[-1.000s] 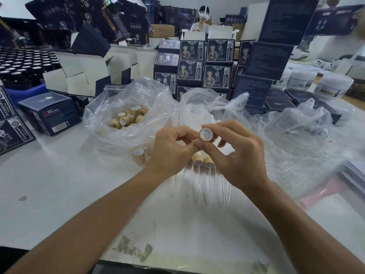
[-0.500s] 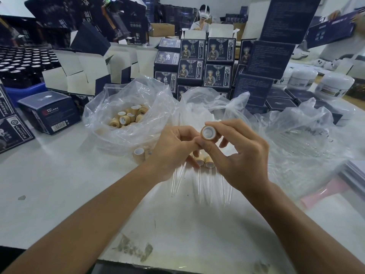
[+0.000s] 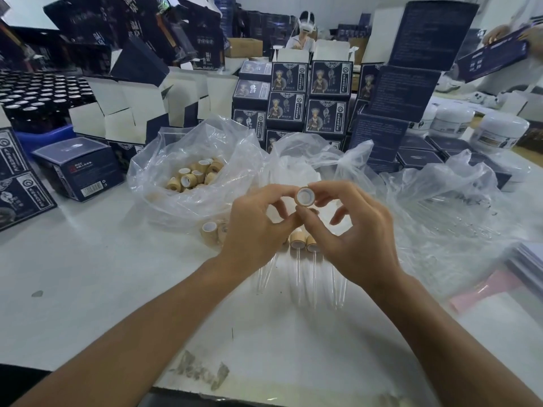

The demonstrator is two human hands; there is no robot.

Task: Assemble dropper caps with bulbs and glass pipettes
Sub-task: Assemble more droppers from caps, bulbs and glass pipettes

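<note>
Hands meet at the frame centre: the right hand [image 3: 349, 230] pinches a dropper cap [image 3: 305, 196], the left hand [image 3: 252, 227] curls beside it, contents hidden. Finished droppers [image 3: 299, 254] lie below; a slip could drop the cap on their glass.

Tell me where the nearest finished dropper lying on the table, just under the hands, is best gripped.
Judged from its pose, grip the finished dropper by its tan cap, pinching across the round sides from above. It lies flat with its thin glass pipette pointing toward the person; the cap looks the sturdier hold.
</note>
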